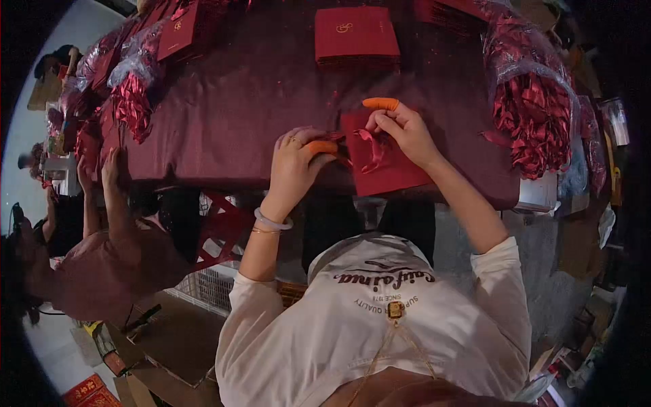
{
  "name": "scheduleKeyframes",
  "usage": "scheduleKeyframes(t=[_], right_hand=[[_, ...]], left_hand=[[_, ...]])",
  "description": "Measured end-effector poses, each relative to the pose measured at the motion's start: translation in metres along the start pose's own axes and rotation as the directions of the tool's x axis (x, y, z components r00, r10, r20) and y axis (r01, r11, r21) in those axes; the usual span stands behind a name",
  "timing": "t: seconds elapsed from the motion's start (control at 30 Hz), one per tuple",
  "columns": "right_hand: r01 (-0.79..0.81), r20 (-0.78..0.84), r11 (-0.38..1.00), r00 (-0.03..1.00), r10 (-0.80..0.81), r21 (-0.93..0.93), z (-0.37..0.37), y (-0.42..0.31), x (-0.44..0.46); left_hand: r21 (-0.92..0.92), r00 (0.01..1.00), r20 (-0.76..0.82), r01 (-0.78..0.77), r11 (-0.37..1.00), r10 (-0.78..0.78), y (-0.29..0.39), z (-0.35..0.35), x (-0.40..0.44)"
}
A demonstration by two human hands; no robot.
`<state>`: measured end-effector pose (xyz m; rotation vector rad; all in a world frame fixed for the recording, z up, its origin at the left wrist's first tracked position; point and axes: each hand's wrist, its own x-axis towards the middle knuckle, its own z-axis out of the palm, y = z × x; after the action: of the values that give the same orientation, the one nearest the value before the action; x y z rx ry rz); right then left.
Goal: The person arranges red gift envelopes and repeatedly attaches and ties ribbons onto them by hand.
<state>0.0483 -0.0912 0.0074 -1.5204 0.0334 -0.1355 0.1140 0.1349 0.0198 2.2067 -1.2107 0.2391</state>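
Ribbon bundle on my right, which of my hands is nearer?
Right. Your right hand is left of the bundle, at a red card; your left hand is farther left.

Tablecloth (237,112) lies open leftward; red stack (357,35) blocks ahead.

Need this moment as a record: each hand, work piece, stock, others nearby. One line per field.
Left hand: at left edge of red card; grip unclear
Right hand: over the card, fingertips by red ribbon; grip unclear
Finger covers: orange, one per hand
Work piece: card on dark red tablecloth, ribbon over it
Stock: card stack, far side; ribbon bundle, right, partly in clear plastic
Others: co-worker's hands, tablecloth's edge, left
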Motion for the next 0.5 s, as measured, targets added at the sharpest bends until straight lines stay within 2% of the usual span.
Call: scheduleKeyframes(t=[0.07, 0.1, 0.13, 0.2, 0.27, 0.33, 0.37, 0.4, 0.47, 0.5], right_hand=[[0.0, 0.003, 0.998, 1.0, 0.001, -0.057, 0.001, 0.001, -0.001], [0.0, -0.001, 0.998, 1.0, 0.0, -0.057, 0.001, 0.001, -0.001], [0.013, -0.001, 0.998, 1.0, -0.013, -0.065, 0.001, 0.0, -0.001], [0.025, -0.01, 0.997, 1.0, -0.026, -0.07, 0.001, -0.001, -0.001], [0.024, 0.034, 0.992, 0.999, -0.02, -0.12, 0.004, -0.003, -0.001], [0.024, 0.034, 0.99, 0.999, -0.019, -0.136, 0.007, -0.005, -0.002], [0.023, 0.03, 0.992, 0.999, -0.019, -0.126, 0.007, -0.008, -0.002], [0.022, -0.012, 0.989, 1.0, -0.024, -0.143, 0.006, -0.007, -0.002], [0.065, 0.055, 0.997, 0.996, -0.063, -0.034, 0.003, 0.001, 0.0], [0.083, 0.056, 0.996, 0.995, -0.085, 0.021, 0.002, 0.004, 0.001]], left_hand=[[-0.162, 0.992, 0.05, 0.122, 0.979, -0.115, -0.001, -0.006, -0.006], [-0.18, 0.977, -0.047, 0.196, 0.964, -0.208, 0.004, -0.008, -0.012], [-0.181, 0.978, -0.047, 0.193, 0.964, -0.205, 0.009, -0.013, -0.016], [-0.254, 0.923, -0.076, 0.348, 0.902, -0.377, 0.013, -0.02, -0.022], [-0.198, 0.927, -0.099, 0.337, 0.921, -0.361, 0.01, -0.013, -0.029], [-0.346, 0.857, -0.142, 0.425, 0.836, -0.495, 0.008, -0.011, -0.03], [-0.23, 0.857, -0.24, 0.406, 0.884, -0.456, 0.013, -0.015, -0.029], [-0.333, 0.844, -0.351, 0.291, 0.897, -0.404, 0.002, -0.001, -0.039], [-0.229, 0.864, -0.404, 0.223, 0.948, -0.301, 0.03, -0.006, -0.039], [-0.186, 0.967, -0.199, 0.123, 0.975, -0.16, 0.043, -0.011, -0.036]])
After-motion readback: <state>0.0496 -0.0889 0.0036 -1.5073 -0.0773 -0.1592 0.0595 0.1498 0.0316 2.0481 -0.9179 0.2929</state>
